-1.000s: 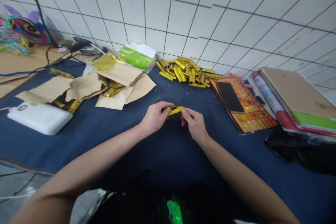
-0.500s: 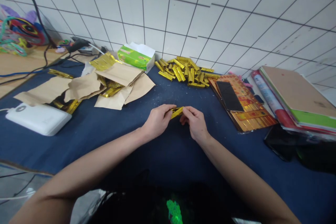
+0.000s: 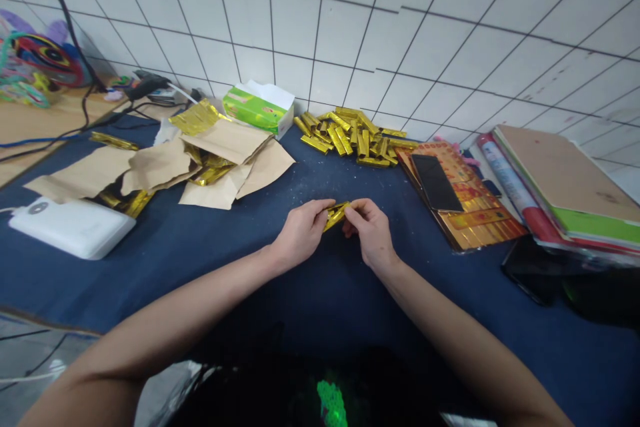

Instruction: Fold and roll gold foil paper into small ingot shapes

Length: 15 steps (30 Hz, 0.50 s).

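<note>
Between my two hands is a strip of shiny gold foil paper [image 3: 335,215], folded into a narrow piece. My left hand [image 3: 301,230] pinches its left end with thumb and fingers. At the other end, my right hand [image 3: 371,228] grips it between thumb and forefinger. Both hands are just above the dark blue cloth [image 3: 320,300]. Beyond them, against the wall, lies a pile of folded gold foil pieces [image 3: 350,135]. Brown paper sheets [image 3: 215,153] with gold foil sheets [image 3: 197,117] among them are spread to the left.
A white power bank [image 3: 73,227] rests at the left, below the brown paper. A green tissue box [image 3: 257,107] stands by the tiled wall [image 3: 345,27]. To the right, a black phone [image 3: 436,182] lies on orange-gold printed packets [image 3: 480,197], beside stacked notebooks [image 3: 575,173].
The gold foil strip has tilted and its folded shape differs slightly between my fingers. My right thumb has shifted a little on it. The other things stay put.
</note>
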Tool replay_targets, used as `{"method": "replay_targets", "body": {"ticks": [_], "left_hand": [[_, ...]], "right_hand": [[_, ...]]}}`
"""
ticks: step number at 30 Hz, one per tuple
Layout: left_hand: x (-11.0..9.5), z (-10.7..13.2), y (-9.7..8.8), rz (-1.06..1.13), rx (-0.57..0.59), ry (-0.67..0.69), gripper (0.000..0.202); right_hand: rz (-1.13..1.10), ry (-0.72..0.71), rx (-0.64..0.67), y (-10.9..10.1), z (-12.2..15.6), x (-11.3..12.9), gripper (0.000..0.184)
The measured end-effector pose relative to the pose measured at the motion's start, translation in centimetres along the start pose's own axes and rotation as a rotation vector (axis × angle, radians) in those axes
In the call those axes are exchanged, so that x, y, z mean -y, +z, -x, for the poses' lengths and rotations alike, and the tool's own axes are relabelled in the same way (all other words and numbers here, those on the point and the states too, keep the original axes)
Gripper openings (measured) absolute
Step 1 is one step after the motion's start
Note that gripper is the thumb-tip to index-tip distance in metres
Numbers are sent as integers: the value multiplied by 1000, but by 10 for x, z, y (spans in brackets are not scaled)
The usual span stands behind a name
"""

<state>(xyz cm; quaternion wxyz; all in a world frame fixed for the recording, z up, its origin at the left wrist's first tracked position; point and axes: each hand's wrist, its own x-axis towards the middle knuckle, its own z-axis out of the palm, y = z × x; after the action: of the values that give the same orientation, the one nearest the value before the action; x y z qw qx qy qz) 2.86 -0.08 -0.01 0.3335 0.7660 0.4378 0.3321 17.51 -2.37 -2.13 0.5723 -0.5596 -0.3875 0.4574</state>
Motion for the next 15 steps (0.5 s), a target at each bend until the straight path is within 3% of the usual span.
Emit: {"method": "replay_targets", "body": {"ticks": [4,9,15], "left_hand": [[-1,0,1,10,14,-32,32],[2,1,3,19,21,-18,32],[2,0,-1,2,65,25,31]], "right_hand": [[-11,-19,-4,0,-1,-1,20],[-75,12,-9,1,-2,-1,40],[-165,73,13,-2,-6,-2,28]]}}
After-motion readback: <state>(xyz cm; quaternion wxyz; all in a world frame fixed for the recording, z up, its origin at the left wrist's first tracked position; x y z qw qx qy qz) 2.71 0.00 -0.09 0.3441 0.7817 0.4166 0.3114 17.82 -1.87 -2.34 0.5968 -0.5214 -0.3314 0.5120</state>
